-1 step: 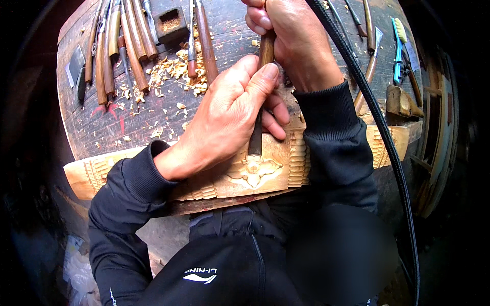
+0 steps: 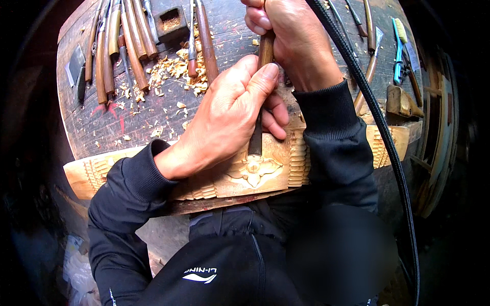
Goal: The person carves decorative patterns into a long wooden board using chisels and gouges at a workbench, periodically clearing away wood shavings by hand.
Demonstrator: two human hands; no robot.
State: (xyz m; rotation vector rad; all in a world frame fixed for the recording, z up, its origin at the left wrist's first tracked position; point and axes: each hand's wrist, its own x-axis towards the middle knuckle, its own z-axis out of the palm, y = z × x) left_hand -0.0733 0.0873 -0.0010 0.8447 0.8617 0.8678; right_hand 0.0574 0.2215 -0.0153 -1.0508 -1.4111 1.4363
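A long pale wooden carving (image 2: 240, 176) with ribbed feather patterns and a central ornament lies along the near edge of a dark round workbench (image 2: 107, 122). A carving chisel (image 2: 256, 137) with a brown wooden handle stands almost upright, its dark blade touching the carving just above the ornament. My right hand (image 2: 291, 35) grips the top of the handle. My left hand (image 2: 229, 115) lies over the carving, its fingers wrapped around the chisel's shaft lower down. Both arms wear black sleeves.
Several wooden-handled chisels (image 2: 132, 30) lie in a row at the bench's far left, with wood shavings (image 2: 173, 66) beside them. A black cable (image 2: 377, 122) curves down the right side. More tools and a blue-handled brush (image 2: 398, 51) lie at far right.
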